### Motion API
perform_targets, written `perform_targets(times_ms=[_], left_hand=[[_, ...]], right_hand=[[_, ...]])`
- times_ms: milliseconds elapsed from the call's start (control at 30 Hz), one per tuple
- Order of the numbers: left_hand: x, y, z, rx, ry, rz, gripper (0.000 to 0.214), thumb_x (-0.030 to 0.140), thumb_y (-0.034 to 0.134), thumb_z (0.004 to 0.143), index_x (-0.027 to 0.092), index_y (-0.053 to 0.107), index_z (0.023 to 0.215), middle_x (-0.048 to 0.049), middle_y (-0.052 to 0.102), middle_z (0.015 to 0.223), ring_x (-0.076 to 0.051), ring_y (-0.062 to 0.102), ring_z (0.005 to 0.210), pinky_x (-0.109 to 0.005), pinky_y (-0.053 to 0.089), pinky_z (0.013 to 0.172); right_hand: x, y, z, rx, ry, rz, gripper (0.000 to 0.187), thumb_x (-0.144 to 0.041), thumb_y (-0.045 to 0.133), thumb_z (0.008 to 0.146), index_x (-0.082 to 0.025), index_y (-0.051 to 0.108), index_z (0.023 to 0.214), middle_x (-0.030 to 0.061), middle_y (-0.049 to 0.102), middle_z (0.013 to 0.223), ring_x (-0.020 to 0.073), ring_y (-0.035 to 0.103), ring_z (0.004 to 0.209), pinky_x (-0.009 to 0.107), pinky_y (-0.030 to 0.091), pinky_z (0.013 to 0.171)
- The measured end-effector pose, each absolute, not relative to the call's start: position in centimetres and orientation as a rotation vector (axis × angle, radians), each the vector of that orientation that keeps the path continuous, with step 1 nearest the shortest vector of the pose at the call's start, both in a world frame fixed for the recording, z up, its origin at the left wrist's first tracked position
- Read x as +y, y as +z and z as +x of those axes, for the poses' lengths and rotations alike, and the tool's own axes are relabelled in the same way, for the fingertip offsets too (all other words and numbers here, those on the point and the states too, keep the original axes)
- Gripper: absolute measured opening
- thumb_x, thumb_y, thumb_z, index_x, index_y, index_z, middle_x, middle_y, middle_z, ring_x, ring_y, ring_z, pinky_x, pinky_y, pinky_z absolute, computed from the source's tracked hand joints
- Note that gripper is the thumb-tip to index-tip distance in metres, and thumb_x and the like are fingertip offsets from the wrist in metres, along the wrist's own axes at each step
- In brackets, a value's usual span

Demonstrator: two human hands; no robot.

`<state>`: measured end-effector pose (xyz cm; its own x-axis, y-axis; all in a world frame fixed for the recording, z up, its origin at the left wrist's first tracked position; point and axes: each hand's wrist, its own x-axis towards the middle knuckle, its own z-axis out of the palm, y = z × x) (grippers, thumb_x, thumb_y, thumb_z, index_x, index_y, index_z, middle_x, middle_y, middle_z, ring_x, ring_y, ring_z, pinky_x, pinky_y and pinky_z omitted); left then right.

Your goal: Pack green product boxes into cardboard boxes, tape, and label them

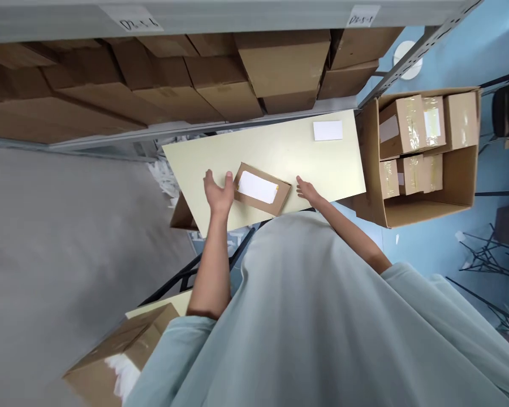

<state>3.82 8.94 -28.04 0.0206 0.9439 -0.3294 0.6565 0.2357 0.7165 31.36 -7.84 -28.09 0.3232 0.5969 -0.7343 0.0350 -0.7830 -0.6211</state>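
A small cardboard box (246,199) with a white label (258,186) on its top lies at a slant on the pale table (220,152). Just left of it is my left hand (219,193), with thumb and fingers apart and nothing in the grasp. My right hand (307,190) hovers beyond the box's right end, fingers stretched out, also holding nothing. A gap shows between that hand and the box. Near the table's far right corner lies a white stack of labels or paper (328,130).
A large open carton (432,212) at the right holds several taped boxes. Brown boxes (284,62) fill the metal shelf (254,17) along the back. At lower left stands another carton (110,350) with white material in it. Crumpled white paper (163,178) lies beyond the table's left edge.
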Motion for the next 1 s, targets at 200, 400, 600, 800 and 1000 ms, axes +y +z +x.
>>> perform_targets(times_ms=[200, 400, 600, 800, 1000], left_hand=[[13.4, -26.8, 6.3, 1.311, 0.256, 1.580, 0.066, 0.082, 0.063, 0.102, 0.019, 0.075, 0.114, -0.0146, 0.082, 0.107, -0.037, 0.076, 0.121, -0.049, 0.060, 0.115], [8.9, -26.6, 3.1, 1.404, 0.506, 1.418, 0.047, 0.059, 0.070, 0.103, 0.018, 0.079, 0.124, -0.0169, 0.075, 0.140, -0.030, 0.076, 0.127, -0.047, 0.060, 0.121], [6.3, -28.0, 2.0, 1.380, 0.470, 1.329, 0.057, 0.041, 0.080, 0.093, 0.013, 0.075, 0.142, -0.0191, 0.070, 0.149, -0.030, 0.078, 0.129, -0.047, 0.063, 0.120], [7.6, -28.8, 2.8, 1.131, 0.459, 1.324, 0.060, 0.051, 0.074, 0.100, 0.015, 0.069, 0.149, -0.0180, 0.078, 0.145, -0.032, 0.075, 0.136, -0.049, 0.056, 0.128], [8.0, -29.4, 3.4, 1.196, 0.348, 1.364, 0.066, 0.060, 0.080, 0.096, 0.019, 0.070, 0.147, -0.0179, 0.077, 0.145, -0.036, 0.072, 0.140, -0.056, 0.049, 0.133]], right_hand=[[-6.1, -23.9, 27.8, -0.153, 1.521, -1.829, 0.080, -0.069, 0.029, 0.122, -0.008, 0.061, 0.164, 0.0234, 0.057, 0.176, 0.0269, 0.065, 0.159, 0.040, 0.059, 0.127], [-6.2, -21.2, 25.3, -0.394, 1.120, -1.843, 0.073, -0.069, 0.050, 0.115, -0.020, 0.059, 0.167, 0.0130, 0.062, 0.175, 0.0240, 0.058, 0.164, 0.042, 0.051, 0.135], [-5.1, -21.7, 26.1, -0.531, 1.053, -1.957, 0.080, -0.068, 0.066, 0.107, -0.017, 0.060, 0.168, 0.0159, 0.065, 0.170, 0.0281, 0.062, 0.160, 0.042, 0.050, 0.136], [-3.0, -22.6, 26.4, -0.711, 1.004, -2.231, 0.087, -0.078, 0.059, 0.110, -0.019, 0.055, 0.174, 0.0137, 0.068, 0.168, 0.0354, 0.061, 0.161, 0.048, 0.051, 0.134], [-1.6, -24.2, 27.1, -0.767, 1.078, -2.380, 0.098, -0.081, 0.045, 0.114, -0.008, 0.038, 0.179, 0.0242, 0.068, 0.164, 0.0424, 0.063, 0.157, 0.053, 0.049, 0.131]])
